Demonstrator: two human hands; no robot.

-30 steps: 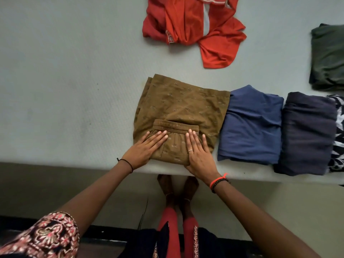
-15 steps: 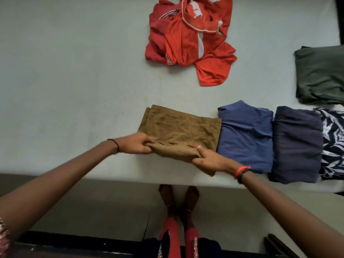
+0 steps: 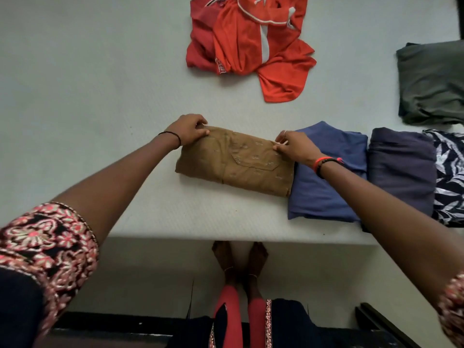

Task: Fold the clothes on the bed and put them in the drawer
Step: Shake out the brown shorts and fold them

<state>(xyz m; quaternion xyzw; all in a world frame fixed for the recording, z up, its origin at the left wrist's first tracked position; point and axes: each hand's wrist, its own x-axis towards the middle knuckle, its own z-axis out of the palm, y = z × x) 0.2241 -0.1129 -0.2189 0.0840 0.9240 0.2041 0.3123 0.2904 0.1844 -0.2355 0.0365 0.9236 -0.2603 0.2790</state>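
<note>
Fingers [image 3: 198, 121] of the left hand [image 3: 187, 130] and right hand [image 3: 297, 148] are pinched onto the far corners of the folded brown garment [image 3: 236, 164], which is laid flat on the bed [image 3: 88, 96], pretty much touching the folded blue one [image 3: 326, 177].

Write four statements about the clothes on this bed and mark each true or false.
1. The left hand and the right hand each grip a far corner of the brown garment. True.
2. The red garment lies neatly folded. False: it lies crumpled and unfolded, farther back on the bed.
3. The blue folded garment lies against the brown garment's right side. True.
4. The green garment is stacked on the brown garment. False: it lies apart, at the far right of the bed.
</note>
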